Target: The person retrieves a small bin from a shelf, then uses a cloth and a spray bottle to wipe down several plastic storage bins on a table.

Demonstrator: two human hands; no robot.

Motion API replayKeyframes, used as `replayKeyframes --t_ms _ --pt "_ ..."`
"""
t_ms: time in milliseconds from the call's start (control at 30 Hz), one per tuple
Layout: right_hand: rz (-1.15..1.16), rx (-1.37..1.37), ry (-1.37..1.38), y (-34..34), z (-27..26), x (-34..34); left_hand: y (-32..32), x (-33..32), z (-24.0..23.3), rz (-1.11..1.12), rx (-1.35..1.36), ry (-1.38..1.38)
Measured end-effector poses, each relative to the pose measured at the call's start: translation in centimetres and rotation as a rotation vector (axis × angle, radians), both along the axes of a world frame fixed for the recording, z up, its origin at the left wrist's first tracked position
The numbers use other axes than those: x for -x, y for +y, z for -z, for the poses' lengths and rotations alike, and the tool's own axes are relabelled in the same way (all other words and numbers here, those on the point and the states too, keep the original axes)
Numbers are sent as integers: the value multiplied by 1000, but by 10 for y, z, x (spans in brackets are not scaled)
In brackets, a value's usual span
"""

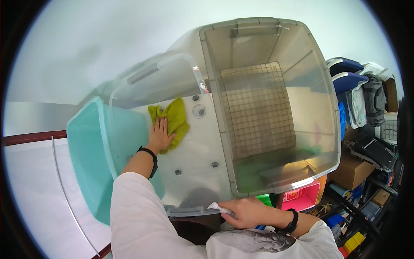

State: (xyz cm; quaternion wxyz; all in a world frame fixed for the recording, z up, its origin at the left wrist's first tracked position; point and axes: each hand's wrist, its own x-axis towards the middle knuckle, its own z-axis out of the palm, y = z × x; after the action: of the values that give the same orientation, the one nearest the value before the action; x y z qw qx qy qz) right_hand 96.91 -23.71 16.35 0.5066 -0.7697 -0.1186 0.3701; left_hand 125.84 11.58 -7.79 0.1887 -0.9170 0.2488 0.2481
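My left hand (160,135) lies flat on a yellow-green cloth (174,121), pressing it to the white floor of a transparent plastic bin (194,145). A black band circles that wrist. Small dark fittings and a round hole (199,111) show near the cloth. My right hand (244,210) is by the bin's near rim, closed around the neck of a bottle with a white nozzle (217,207). Most of the bottle's body is hidden behind the hand and shirt; a bit of blue shows below.
A large translucent bin (226,181) with a grid-patterned bottom stands at right, against the first bin. At left is a turquoise tub (85,145). A brown round container (194,228) and a pink bin (302,196) sit nearer me. Cartons (349,171) and bags crowd the far right.
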Motion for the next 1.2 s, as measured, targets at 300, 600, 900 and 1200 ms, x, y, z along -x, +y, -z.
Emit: replayKeyframes --t_ms 300,600,900,1200 --pt "52 1 -30 -3 2 4 -48 162 -35 -301 -412 865" --pt "79 -18 -98 -4 7 7 -166 171 -44 -1034 954 1568" --pt "35 -93 -133 -1 9 4 -193 13 -135 -1247 1915 905" --pt "-33 -86 -127 2 11 0 -247 -29 -143 -682 1575 567"
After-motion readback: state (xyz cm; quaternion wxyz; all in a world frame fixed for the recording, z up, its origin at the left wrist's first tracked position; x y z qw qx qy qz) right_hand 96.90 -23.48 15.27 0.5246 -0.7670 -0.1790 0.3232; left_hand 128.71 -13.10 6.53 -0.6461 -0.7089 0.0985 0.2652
